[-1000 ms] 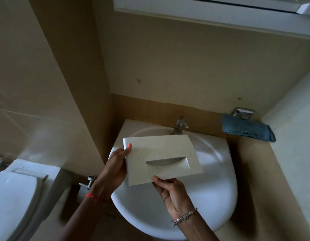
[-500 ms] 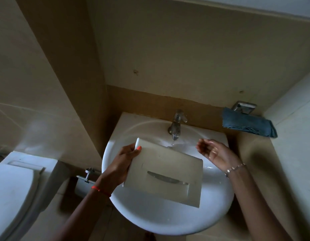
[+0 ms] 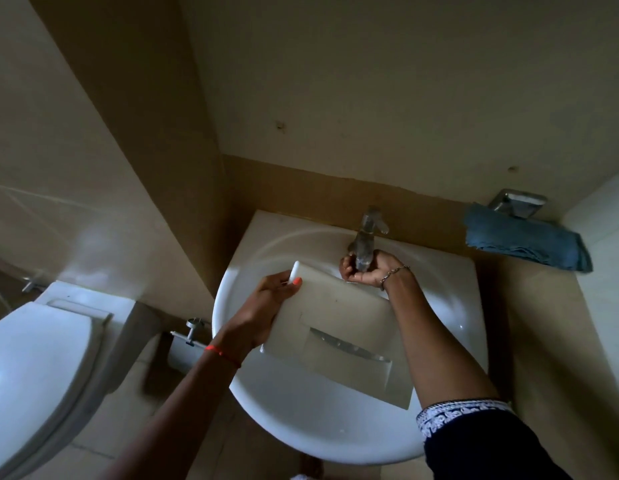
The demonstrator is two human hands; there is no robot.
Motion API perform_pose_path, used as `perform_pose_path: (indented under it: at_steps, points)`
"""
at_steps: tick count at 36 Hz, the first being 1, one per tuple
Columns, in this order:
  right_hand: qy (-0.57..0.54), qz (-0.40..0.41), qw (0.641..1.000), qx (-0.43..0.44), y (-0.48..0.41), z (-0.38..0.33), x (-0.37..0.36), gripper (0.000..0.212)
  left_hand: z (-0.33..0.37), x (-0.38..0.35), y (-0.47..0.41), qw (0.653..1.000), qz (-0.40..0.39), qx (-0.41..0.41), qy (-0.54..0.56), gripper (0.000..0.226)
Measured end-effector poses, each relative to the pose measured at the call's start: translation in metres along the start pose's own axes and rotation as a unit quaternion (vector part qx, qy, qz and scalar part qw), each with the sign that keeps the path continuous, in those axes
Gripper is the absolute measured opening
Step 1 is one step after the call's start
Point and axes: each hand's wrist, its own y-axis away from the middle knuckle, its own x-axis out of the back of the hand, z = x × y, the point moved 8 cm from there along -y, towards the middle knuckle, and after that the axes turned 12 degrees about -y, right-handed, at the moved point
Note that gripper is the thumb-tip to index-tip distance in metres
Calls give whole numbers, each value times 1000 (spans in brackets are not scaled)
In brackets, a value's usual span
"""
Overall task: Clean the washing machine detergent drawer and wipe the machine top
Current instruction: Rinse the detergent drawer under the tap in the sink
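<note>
Since half a sec ago my R hand (image 3: 367,271) has gone from hovering beside the tap (image 3: 368,230) to right under it. Its fingers (image 3: 346,268) curl round the spout tip, prob to catch the flow; can't tell if water's running. L hand (image 3: 263,306) pinches the detergent drawer (image 3: 342,327) at its far-left corner, thumb on the front panel, tilting it over the sink (image 3: 336,438) so rinse water drains into the bowl. Blue cloth (image 3: 523,244) waits far right, likely for the machine top, not in view.

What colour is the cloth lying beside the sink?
The cloth is blue, clearest in the head view.
</note>
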Motion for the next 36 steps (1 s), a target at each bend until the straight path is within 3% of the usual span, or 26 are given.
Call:
perform_pose_path:
  at_steps: [2, 7, 11, 14, 18, 21, 24, 27, 30, 33, 36]
  points:
    - [33, -11, 999, -15, 2, 2, 2, 12, 2, 0, -3, 1000, -6, -3, 5, 22]
    - [96, 3, 995, 11, 8, -18, 26, 30, 3, 2, -8, 1000, -15, -2, 13, 23]
    - [70, -33, 996, 38, 38, -31, 32, 26, 4, 6, -14, 1000, -8, 2, 9, 24]
    - [68, -61, 991, 97, 61, -29, 16, 22, 2, 8, -19, 1000, -8, 7, 10, 23]
    - [132, -113, 972, 158, 88, -3, -15, 35, 0, 8, -22, 1000, -6, 10, 18, 24]
    - [237, -115, 940, 218, 106, 16, -35, 33, 1, 8, -23, 1000, -12, 6, 22, 25]
    - [335, -51, 858, 385, 119, 10, -42, 31, 1, 8, -23, 1000, -14, 2, 23, 27]
    - [424, -25, 734, 530, 136, 17, -52, 25, -1, 7, -23, 1000, -19, 2, 25, 26]
    - [583, -38, 615, 530, 116, 58, -64, 37, -3, 9, -27, 999, -16, 2, 28, 25]
    - [682, 36, 472, 557, 101, 94, -68, 58, -5, 10, -28, 999, -6, -2, 52, 23]
    - [697, 83, 425, 572, 103, 112, -66, 65, -3, 9, -27, 998, 1, -13, 54, 24]
